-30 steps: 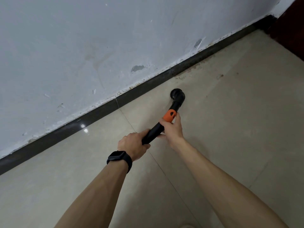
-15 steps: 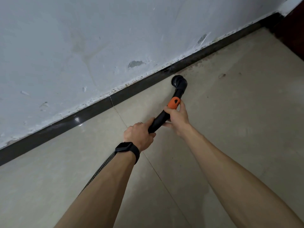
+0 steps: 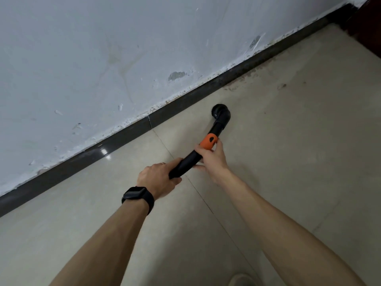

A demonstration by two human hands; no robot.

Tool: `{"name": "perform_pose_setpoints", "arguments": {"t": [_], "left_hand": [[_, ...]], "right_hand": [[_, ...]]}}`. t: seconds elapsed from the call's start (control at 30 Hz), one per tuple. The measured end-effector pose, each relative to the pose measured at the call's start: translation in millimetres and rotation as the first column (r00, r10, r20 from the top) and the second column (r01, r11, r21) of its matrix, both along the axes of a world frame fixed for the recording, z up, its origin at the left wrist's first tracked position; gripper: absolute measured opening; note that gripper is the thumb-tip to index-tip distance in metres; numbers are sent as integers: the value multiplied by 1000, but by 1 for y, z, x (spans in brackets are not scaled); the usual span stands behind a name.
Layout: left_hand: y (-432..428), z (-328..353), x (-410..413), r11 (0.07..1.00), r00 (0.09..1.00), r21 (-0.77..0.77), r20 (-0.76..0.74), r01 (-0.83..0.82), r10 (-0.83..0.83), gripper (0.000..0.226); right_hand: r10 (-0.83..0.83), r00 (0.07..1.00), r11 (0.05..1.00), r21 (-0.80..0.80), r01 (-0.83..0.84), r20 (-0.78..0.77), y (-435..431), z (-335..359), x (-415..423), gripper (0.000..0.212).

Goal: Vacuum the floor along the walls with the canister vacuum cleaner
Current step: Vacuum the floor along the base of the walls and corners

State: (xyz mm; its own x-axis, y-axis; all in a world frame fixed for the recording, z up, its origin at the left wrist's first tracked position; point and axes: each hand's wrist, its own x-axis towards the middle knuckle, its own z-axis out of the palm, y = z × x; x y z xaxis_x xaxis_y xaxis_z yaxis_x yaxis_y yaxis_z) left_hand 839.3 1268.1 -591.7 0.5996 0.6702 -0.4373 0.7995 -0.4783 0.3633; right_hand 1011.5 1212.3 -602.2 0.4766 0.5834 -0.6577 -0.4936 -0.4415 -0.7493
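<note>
The left hand (image 3: 159, 178) is wrapped tight around the low end of the long black plastic vacuum tube (image 3: 188, 163). Its fingers curl over the top of the tube and its thumb goes under. The right hand (image 3: 213, 159) grips the same tube a bit further up, just below the orange plastic ring (image 3: 208, 142). Its fingers curl round the tube, and one fingertip touches the ring. The two hands are close together but do not touch.

Past the ring, the tube bends into a round black nozzle (image 3: 220, 114). The nozzle points down at the shiny beige tiled floor (image 3: 299, 151). It is near the dark grey baseboard (image 3: 127, 134) but not touching it. Above the baseboard is a white painted wall (image 3: 103, 58) with chipped spots. Brown dirt (image 3: 243, 79) lies on the floor by the baseboard, further along from the nozzle.

A black wrist watch (image 3: 138, 196) is on the left wrist.
</note>
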Motion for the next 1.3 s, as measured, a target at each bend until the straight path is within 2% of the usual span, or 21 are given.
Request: {"name": "perform_pose_setpoints", "arguments": {"t": [0.13,0.27,0.37,0.47,0.67,0.77,0.9,1.0,1.1,1.23,1.3], "left_hand": [[-7,5,-14,999,999,-2,-37,40,-40,53],[-18,11,-4,995,994,0,-23,104,-104,52],[-33,10,17,989,989,-38,18,144,-144,49],[-46,6,42,981,984,-68,22,179,-178,47],[-55,-5,70,974,975,-24,14,223,-223,61],[-52,-10,81,977,977,-19,34,211,-211,62],[-54,-14,94,988,988,-30,46,151,-149,64],[-55,-15,99,993,994,-50,38,109,-107,66],[-53,-14,95,995,996,-48,19,82,-82,64],[-42,-13,80,999,1000,-29,13,26,-26,56],[-35,-12,68,1000,1000,-17,28,-6,6,54]], "right_hand": [[-49,998,999,-5,49,-33,-18,1,-17,80],[-162,986,987,-17,161,-34,-40,7,-11,70],[-244,970,969,-24,244,2,-59,10,9,59],[-303,952,952,-34,304,45,-73,12,36,57],[-343,938,938,-25,345,51,-76,11,81,55],[-345,938,938,-19,346,36,-72,10,102,66],[-329,943,944,-21,330,44,-65,10,131,60],[-290,956,956,-23,291,39,-61,11,141,67],[-264,964,964,-15,265,37,-60,8,134,67],[-265,964,964,2,265,34,-50,-1,112,56],[-245,969,970,7,245,18,-42,-3,100,64]]}}
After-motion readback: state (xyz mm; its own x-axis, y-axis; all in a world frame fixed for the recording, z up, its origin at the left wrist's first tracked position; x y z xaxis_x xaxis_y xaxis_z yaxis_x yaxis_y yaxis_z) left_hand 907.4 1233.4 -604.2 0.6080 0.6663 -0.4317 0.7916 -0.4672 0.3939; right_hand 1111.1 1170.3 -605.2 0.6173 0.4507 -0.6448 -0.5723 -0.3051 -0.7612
